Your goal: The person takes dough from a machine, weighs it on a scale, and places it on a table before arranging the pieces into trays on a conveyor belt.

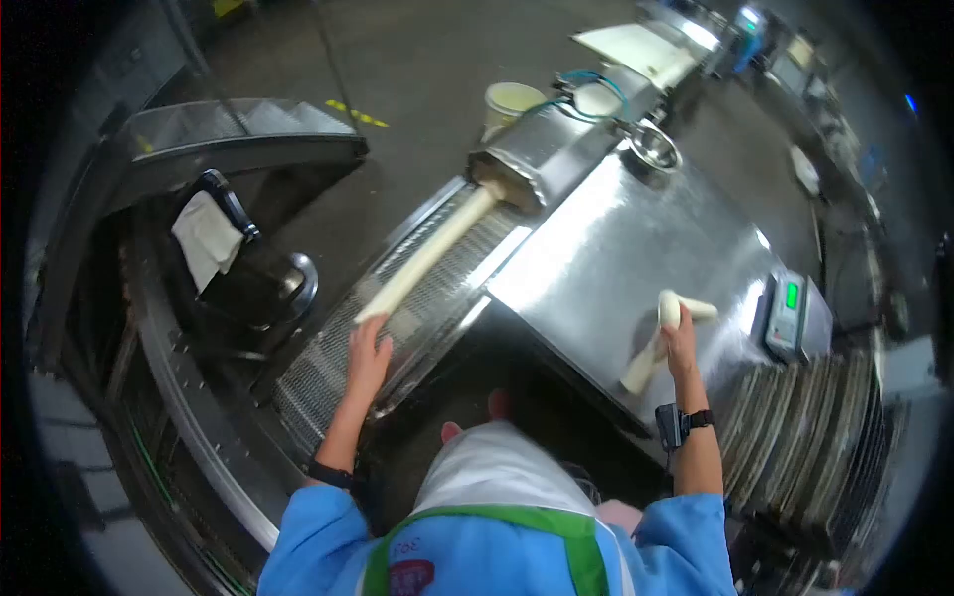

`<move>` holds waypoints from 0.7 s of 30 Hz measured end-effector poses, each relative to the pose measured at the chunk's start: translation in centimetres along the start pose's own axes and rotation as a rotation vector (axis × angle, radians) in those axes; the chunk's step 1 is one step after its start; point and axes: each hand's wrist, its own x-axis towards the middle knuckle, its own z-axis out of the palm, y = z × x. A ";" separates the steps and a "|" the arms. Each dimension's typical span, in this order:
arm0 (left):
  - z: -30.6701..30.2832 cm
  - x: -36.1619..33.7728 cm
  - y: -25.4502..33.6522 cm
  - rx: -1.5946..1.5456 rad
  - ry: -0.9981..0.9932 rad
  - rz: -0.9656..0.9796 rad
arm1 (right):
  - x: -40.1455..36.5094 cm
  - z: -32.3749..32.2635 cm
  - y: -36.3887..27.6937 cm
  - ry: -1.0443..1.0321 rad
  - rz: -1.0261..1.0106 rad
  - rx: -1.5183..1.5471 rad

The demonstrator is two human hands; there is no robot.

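Observation:
A long pale roll, like dough, (432, 260) comes out of the metal machine (547, 149) and lies along the mesh conveyor (323, 372). At its near end is my left hand (369, 360), fingers apart and touching or just beside the tip. Over the steel table (596, 258), my right hand (680, 343) is wrapped round a pale dough piece (669, 310). Other pale lengths show on both sides of that hand, one toward the table's near edge and one pointing right; whether they are joined is unclear.
A digital scale (787, 313) sits at the table's right side, above stacked trays (795, 437). A metal bowl (654, 149) is at the table's far corner. A white bucket (514, 97) stands behind the machine. Left of the conveyor is a chair with a cloth (207, 238).

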 end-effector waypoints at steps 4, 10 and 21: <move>3.7 5.9 9.4 -0.154 -0.172 0.225 | -4.1 0.6 -8.9 -0.128 -0.175 0.109; 15.1 9.7 23.6 -0.331 -0.179 0.582 | -4.5 4.7 -15.4 -0.339 -0.301 0.232; 18.4 13.0 25.1 -1.879 -0.330 -0.373 | 3.0 6.8 -12.8 -0.527 -0.376 0.122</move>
